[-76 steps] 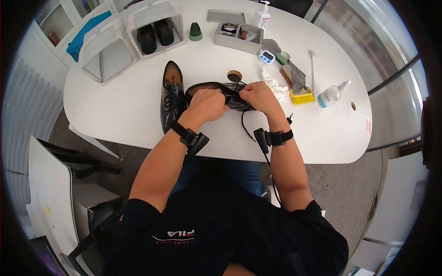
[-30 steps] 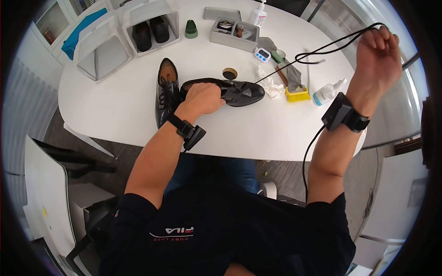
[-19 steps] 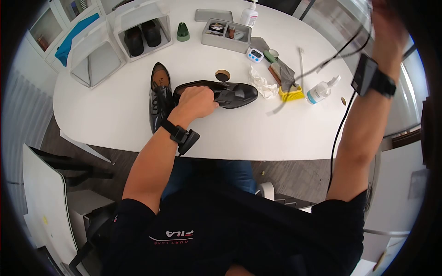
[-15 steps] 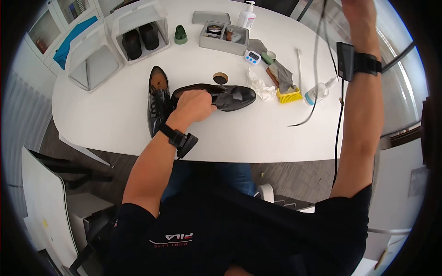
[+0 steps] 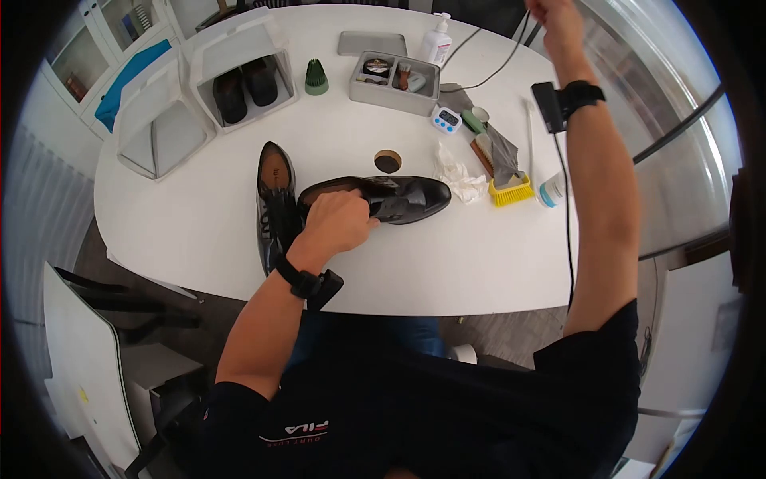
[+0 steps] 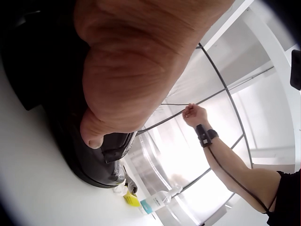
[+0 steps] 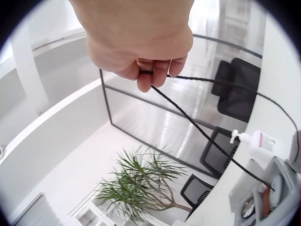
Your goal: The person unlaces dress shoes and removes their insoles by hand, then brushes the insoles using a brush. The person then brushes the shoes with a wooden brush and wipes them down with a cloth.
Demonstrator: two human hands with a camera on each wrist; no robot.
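Here, toward the near edge of the counter, the left hand grips a black shoe, toe facing the right edge; farther out, up high, the right hand pinches a black lace, two strands trailing!

My head view's top edge clips the right hand, whose fingers hide a stretch of black lace. The right forearm covers part of the spray bottle; the left hand blocks some of the black shoe. The timer is too small to read.
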